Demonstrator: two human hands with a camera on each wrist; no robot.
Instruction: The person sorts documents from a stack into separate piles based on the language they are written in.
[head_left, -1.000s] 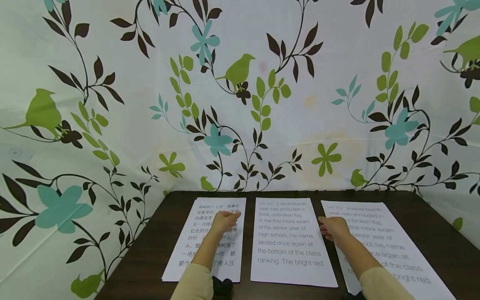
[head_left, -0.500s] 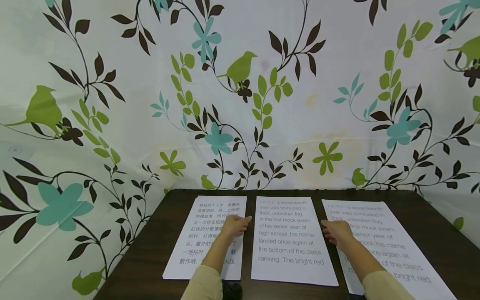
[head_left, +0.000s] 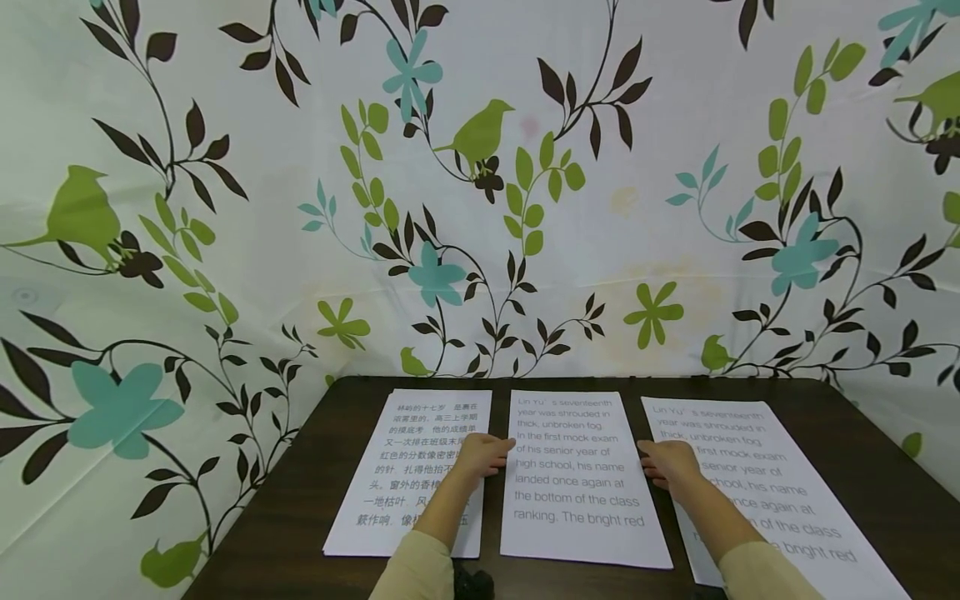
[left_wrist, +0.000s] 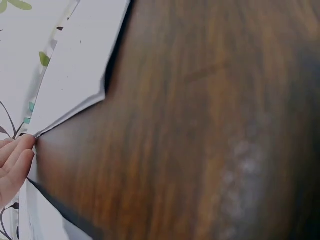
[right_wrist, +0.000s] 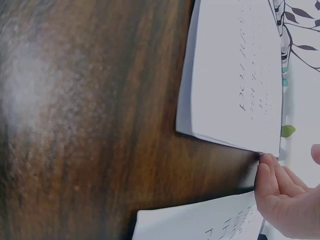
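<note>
In the head view a stack of white sheets with large English print lies in the middle of the dark table. My left hand reaches over the left stack of Chinese print, fingertips right at the middle stack's left edge. The left wrist view shows those extended fingers at the edge of the middle sheets. My right hand is at the middle stack's right edge, its forearm crossing the right stack. In the right wrist view its fingertips meet the sheets' edge, thumb apart.
The dark wooden table has narrow gaps of bare wood between the three stacks. A white cloth printed with birds, leaves and flowers hangs right behind the table's far edge. A black object shows beside the left sleeve.
My left hand has moved right and slightly down, from over the left stack to the middle stack's left edge. The right hand has stayed nearly in place. The stacks lie as before.
</note>
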